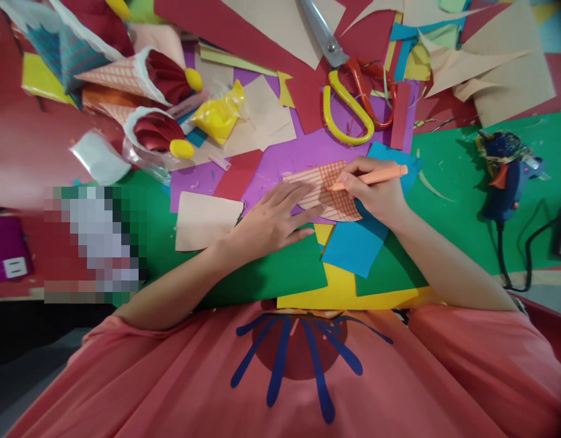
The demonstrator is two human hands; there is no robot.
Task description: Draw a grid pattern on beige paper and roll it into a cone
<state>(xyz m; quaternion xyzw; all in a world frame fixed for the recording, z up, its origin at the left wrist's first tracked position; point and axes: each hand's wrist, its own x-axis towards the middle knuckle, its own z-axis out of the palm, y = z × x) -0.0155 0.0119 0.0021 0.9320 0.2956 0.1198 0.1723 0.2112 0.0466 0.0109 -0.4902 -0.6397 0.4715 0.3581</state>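
My right hand grips an orange marker, its tip down on a cream paper piece with a curved edge. Orange lines cover that piece, crossing into a grid on its right part and running one way on its left. Flat across the left side of the paper lies my left hand, fingers stretched out and apart, hiding some of the lines. Beneath are purple paper and a blue sheet. A plain cream piece rests left of my left hand.
Large scissors with red and yellow handles lie beyond my hands. Paper cones with grid patterns stand in the far left area, near a yellow wrapped packet. A corded blue glue gun is on the green paper at right.
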